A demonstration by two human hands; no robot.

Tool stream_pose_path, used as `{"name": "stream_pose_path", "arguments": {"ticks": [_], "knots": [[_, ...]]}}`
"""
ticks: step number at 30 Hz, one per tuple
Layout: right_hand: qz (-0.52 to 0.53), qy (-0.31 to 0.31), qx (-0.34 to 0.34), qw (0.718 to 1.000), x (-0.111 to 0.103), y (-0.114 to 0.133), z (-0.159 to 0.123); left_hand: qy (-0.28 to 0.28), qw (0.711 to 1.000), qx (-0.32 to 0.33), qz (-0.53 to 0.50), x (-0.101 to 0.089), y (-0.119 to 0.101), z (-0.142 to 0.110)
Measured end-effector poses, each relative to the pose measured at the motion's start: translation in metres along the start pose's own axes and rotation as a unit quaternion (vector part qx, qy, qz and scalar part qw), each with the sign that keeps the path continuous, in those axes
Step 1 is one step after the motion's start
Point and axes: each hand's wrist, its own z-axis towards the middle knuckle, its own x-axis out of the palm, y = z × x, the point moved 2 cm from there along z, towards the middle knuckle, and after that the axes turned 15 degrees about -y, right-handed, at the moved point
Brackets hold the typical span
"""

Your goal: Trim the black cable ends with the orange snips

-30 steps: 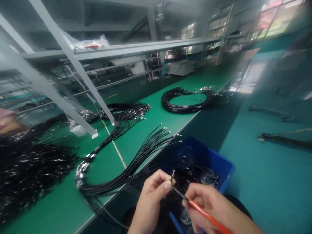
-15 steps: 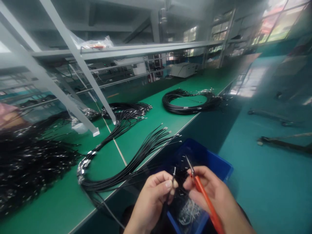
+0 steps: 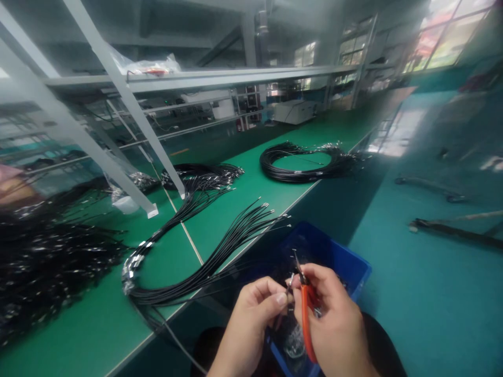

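My left hand [image 3: 257,309] pinches the metal-tipped end of a thin black cable [image 3: 288,290] between thumb and forefinger. My right hand [image 3: 334,319] is closed round a red-handled pair of pliers [image 3: 304,314], whose tip points up beside the cable end. Both hands meet over a blue plastic bin [image 3: 346,262] that holds small black and metal parts. A fanned bundle of black cables [image 3: 220,256] lies on the green bench just left of my hands.
The green bench [image 3: 98,324] carries a coil of black cables [image 3: 306,162] at the back, another bundle [image 3: 200,183] by a slanted white frame post [image 3: 129,104], and a dense cable pile [image 3: 43,262] at left. Teal floor [image 3: 432,293] lies to the right.
My right hand has swung the pliers from pointing left at the cable end to standing upright, and both hands have drawn closer together over the bin.
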Motion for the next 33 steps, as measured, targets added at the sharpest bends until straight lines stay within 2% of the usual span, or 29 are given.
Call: {"name": "stream_pose_path", "arguments": {"ticks": [9, 13, 16, 18, 28, 33], "knots": [[-0.024, -0.017, -0.008, 1.0, 0.0, -0.007, -0.002, -0.033, 0.999, 0.002, -0.008, -0.002, -0.002, 0.002], [0.048, 0.074, 0.057, 0.994, -0.004, -0.015, 0.006, -0.012, 0.999, -0.004, -0.03, -0.008, -0.005, 0.006], [0.118, 0.166, 0.149, 0.968, -0.006, -0.02, 0.013, 0.013, 0.999, -0.014, -0.047, -0.01, -0.006, 0.009], [0.13, 0.181, 0.192, 0.956, -0.007, -0.021, 0.016, 0.03, 0.998, -0.025, -0.057, -0.01, -0.006, 0.009], [0.093, 0.074, 0.157, 0.98, 0.003, -0.005, 0.011, 0.021, 1.0, -0.006, -0.011, -0.001, 0.002, 0.007], [0.054, 0.016, 0.092, 0.994, 0.003, 0.0, 0.005, 0.012, 1.0, 0.008, 0.002, -0.003, 0.003, 0.007]]}}
